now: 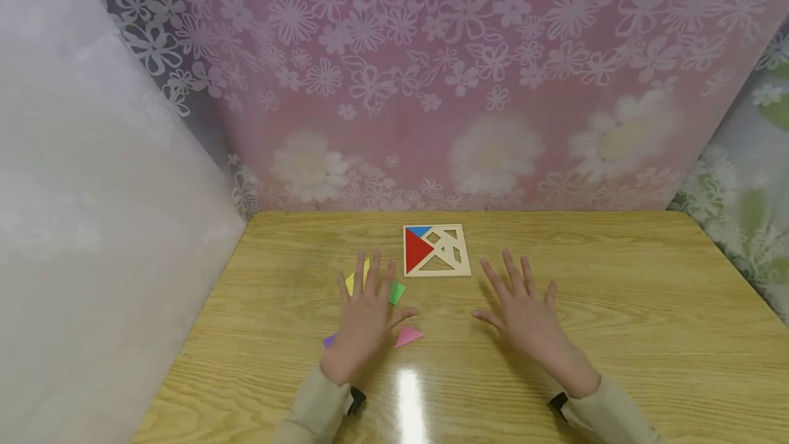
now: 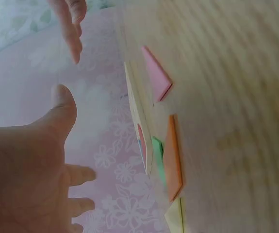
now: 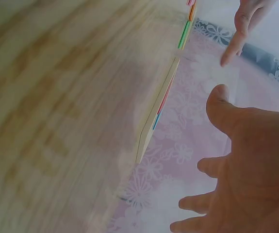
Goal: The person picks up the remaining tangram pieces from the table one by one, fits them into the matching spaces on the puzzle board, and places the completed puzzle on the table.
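Fingers spread, my left hand hovers above loose tangram pieces and holds nothing. Around and beneath it lie a yellow piece, a green piece, a pink triangle and a purple piece. An orange piece shows in the left wrist view; in the head view the hand hides it. My right hand is likewise spread over the table, holding nothing. Beyond and between the hands sits a wooden tangram frame with a red triangle and a blue triangle in its left side.
The wooden table runs back to a pink flowered curtain. A pale wall or cloth borders the left side, and a green-and-white patterned cloth the right. Light glares off the table's front.
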Demonstrator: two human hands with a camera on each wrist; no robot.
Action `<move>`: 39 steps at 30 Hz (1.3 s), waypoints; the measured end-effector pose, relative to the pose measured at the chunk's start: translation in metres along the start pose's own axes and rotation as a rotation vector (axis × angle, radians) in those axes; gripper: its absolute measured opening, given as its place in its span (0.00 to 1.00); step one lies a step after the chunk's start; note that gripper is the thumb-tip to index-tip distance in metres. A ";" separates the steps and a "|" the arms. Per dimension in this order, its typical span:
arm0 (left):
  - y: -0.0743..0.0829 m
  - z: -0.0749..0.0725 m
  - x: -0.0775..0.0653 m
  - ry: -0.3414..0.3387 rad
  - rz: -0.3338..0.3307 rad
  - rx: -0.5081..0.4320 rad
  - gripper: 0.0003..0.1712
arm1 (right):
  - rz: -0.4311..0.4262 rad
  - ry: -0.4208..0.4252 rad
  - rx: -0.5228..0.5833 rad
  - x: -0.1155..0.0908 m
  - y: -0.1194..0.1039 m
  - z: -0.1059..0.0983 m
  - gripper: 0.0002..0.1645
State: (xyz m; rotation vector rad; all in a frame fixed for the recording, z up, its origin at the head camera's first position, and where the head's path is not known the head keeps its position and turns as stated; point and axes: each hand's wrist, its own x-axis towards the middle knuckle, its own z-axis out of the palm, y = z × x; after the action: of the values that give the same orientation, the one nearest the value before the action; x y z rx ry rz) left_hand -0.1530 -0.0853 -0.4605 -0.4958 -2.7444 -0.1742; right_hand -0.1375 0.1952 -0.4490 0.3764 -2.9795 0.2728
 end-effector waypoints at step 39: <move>-0.007 0.022 0.095 -0.360 0.006 -0.194 0.40 | -0.230 -0.215 0.118 0.101 0.018 0.013 0.42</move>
State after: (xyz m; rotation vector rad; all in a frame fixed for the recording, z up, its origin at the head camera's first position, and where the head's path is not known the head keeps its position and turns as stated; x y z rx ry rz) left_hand -0.2458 -0.0581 -0.4475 -0.6412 -3.0925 -0.3871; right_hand -0.2409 0.1866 -0.4500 0.8037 -3.0933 0.4083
